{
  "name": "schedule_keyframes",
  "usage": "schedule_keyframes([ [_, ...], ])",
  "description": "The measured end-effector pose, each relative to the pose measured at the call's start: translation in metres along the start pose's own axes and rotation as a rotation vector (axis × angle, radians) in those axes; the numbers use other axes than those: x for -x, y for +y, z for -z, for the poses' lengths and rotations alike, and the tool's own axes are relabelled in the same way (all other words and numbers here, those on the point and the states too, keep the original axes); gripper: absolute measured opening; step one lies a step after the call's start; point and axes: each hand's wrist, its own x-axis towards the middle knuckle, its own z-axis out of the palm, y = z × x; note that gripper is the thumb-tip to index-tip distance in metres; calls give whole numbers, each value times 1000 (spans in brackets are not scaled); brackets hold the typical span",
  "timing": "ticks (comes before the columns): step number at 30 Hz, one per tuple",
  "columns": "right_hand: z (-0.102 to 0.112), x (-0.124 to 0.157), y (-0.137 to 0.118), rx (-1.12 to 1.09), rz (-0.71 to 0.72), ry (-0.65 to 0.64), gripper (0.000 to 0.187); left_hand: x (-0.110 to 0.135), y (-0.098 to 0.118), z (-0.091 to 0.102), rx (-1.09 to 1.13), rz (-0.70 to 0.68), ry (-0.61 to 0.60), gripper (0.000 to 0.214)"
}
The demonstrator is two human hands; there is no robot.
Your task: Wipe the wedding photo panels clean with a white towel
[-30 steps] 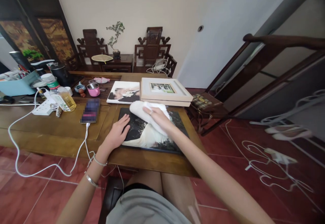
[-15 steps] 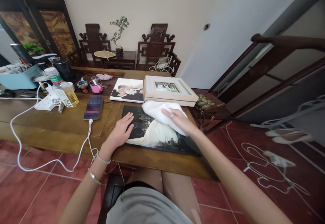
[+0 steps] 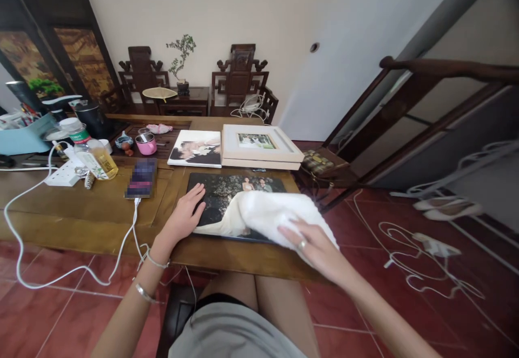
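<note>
Dark, rectangular photo panel (image 3: 214, 193) showing a long pale gown lies flat near the front edge of the brown wooden bench (image 3: 243, 256). Closest, the right hand (image 3: 314, 243), fingers bent, holds a fluffy white cloth (image 3: 279, 209) bunched beneath it; the cloth covers much of the panel's right side and spills past its near right corner. The left hand (image 3: 184, 214) is empty and flattened, its fingers resting on the panel's left edge. That looks a sound brace: light, steady pressure there should stop the panel sliding under the cloth. Wiping well likely calls for even, overlapping strokes into the corners, with a padded fold beneath the fingers so the metal ring (image 3: 301, 244) cannot scratch. Just beyond the panel's far edge sit a white-edged picture canvas (image 3: 198, 151) and a cream, box-shaped frame (image 3: 261, 159); far strokes should stop short of both.
</note>
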Motion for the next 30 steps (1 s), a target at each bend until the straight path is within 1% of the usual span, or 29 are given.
schedule_keyframes([
  [2, 0, 21, -10, 11, 3, -76, 50, -1, 0, 1, 4, 4, -6, 40],
  [3, 1, 26, -14, 16, 4, -104, 50, -1, 0, 1, 5, 6, -9, 41],
  [5, 4, 24, -17, 17, 0, -147, 51, -1, 1, 1, 5, 10, -11, 41],
  [7, 8, 5, -16, -1, 7, -205, 51, -1, 1, 2, 1, 12, -11, 42],
  [9, 12, -23, -10, -40, 24, -232, 51, -1, 1, 3, -2, 14, -12, 42],
  [12, 14, -70, 3, -129, 14, -135, 50, -1, 2, 4, 5, 15, -16, 41],
  [14, 13, -94, 11, -173, -2, -86, 50, 0, 1, 5, 11, 15, -18, 42],
  [16, 12, -110, 17, -187, -8, -60, 51, -1, 1, 5, 14, 14, -19, 42],
  [18, 11, -116, 20, -183, -4, -43, 52, -1, 1, 5, 18, 13, -18, 41],
  [20, 9, -112, 20, -168, 3, -27, 51, -1, 2, 5, 22, 14, -14, 41],
  [22, 7, -96, 17, -146, 10, -20, 50, 0, 2, 4, 27, 14, -7, 41],
  [25, 3, -56, 8, -79, 26, -44, 49, 0, 1, 3, 23, 12, -1, 42],
  [28, -1, -7, -3, -8, 16, -124, 44, 0, 1, 2, 8, 13, -4, 42],
  [30, -2, 17, -9, 11, 6, -180, 40, 0, 1, 1, 0, 16, -8, 42],
])
